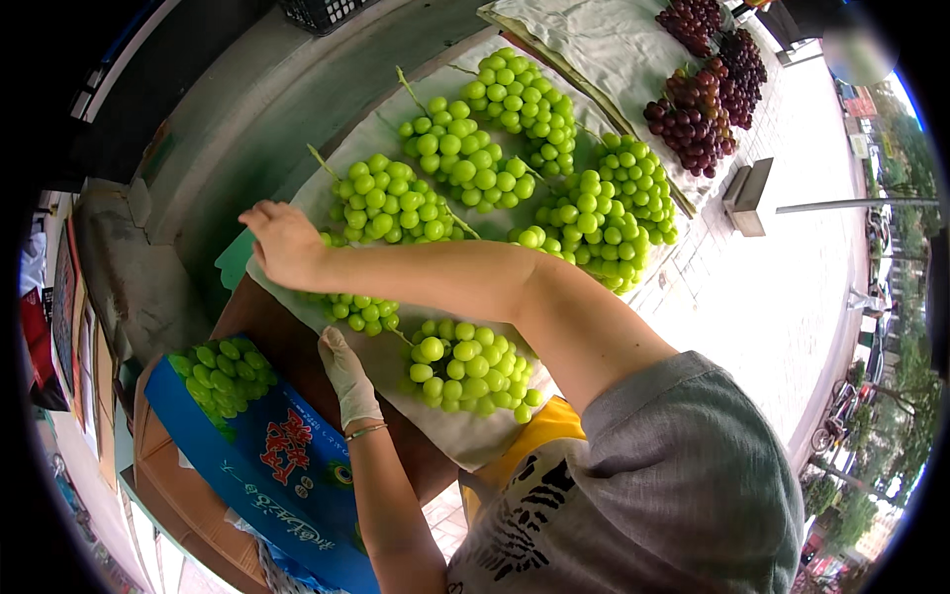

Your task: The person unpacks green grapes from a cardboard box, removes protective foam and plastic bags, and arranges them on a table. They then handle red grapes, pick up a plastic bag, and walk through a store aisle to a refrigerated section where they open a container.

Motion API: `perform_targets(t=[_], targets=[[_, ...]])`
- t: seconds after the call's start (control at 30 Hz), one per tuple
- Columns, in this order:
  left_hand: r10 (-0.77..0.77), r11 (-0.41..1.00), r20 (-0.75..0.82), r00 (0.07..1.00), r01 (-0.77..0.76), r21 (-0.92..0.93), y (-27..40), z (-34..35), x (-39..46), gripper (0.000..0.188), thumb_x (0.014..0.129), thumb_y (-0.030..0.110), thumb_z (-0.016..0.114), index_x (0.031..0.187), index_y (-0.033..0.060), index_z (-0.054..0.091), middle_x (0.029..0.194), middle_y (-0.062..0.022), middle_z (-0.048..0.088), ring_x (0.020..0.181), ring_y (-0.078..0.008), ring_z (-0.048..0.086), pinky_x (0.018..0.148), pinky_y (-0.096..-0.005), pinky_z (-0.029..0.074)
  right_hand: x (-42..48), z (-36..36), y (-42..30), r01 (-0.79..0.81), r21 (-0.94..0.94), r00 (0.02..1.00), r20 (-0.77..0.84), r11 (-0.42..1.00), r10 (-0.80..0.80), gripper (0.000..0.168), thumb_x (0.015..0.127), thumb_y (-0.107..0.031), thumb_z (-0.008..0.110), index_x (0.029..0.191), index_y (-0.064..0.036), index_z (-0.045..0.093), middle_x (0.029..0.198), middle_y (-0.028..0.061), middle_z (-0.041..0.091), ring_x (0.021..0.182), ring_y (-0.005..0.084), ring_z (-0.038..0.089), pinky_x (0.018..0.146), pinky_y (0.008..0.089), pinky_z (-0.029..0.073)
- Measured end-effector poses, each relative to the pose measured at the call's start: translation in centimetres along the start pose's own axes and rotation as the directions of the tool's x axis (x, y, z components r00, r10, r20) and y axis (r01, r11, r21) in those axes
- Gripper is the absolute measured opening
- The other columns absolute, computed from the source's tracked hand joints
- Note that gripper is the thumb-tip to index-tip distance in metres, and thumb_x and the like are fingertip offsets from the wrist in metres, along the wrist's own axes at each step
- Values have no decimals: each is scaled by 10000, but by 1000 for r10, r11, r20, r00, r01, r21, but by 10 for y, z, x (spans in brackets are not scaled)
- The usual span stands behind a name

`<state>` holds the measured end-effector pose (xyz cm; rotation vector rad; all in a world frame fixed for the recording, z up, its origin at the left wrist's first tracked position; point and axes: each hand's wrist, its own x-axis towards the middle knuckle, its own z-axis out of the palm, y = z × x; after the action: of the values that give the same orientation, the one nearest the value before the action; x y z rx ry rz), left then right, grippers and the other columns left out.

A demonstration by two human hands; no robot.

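Observation:
My right hand [286, 246], with no glove to be seen, is stretched across the table above the cloth's left edge, fingers partly spread and nothing visible in them. Beside it, partly under the forearm, lies a small bunch of green grapes [362, 313]. My left hand [349, 377], in a thin pale glove with a bracelet at the wrist, is just below that bunch at the cloth's edge; its fingers are seen edge-on and any hold is hidden. Several larger green grape bunches [467, 367] rest on the pale cloth [445, 438], some beyond my right forearm.
A blue printed cardboard box [245, 453] stands at the lower left, beside my left forearm. Dark red grapes [690, 119] lie on another pale cloth [586, 37] at the upper right. A concrete ledge [215, 104] runs along the upper left. Bright paving [749, 319] stretches off to the right.

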<state>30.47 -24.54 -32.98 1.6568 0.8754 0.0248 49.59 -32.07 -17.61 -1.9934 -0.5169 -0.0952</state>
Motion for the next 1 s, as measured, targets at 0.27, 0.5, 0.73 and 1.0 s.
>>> perform_targets(t=[0.27,0.5,0.73,1.0], targets=[[151,969,-101,983,-127,212,100,-25,-107,621,926,475,459,1366,46,374,1346,-113,441,1221,-251,425,1013,-349,329,-199,-100,-83,306,552,881,144,775,-450,192,839,-82,586,1027,-43,577,1049,122,601,921,285,601,782,373,494],[356,934,-117,927,-347,86,111,-20,-177,556,962,395,433,1365,20,359,1427,-103,345,1309,-221,320,1084,-334,231,-243,-225,-120,-551,771,643,637,320,-426,230,927,-171,533,977,28,639,743,66,598,582,189,563,530,311,430],[621,762,-93,778,-627,-162,164,-54,-259,450,1009,279,254,1363,15,338,1433,-146,333,1321,-291,327,1111,-389,216,-257,-254,-198,-533,743,685,97,-405,-722,375,931,-272,512,1088,56,602,646,52,498,516,181,475,459,315,345],[813,402,-464,351,-916,11,198,-180,-355,486,966,250,225,1345,-38,324,1388,-247,345,1324,-362,313,1125,-458,224,-309,-217,-291,-639,687,517,52,-346,-854,257,916,-106,510,1078,59,622,648,97,544,504,189,511,429,303,376]])
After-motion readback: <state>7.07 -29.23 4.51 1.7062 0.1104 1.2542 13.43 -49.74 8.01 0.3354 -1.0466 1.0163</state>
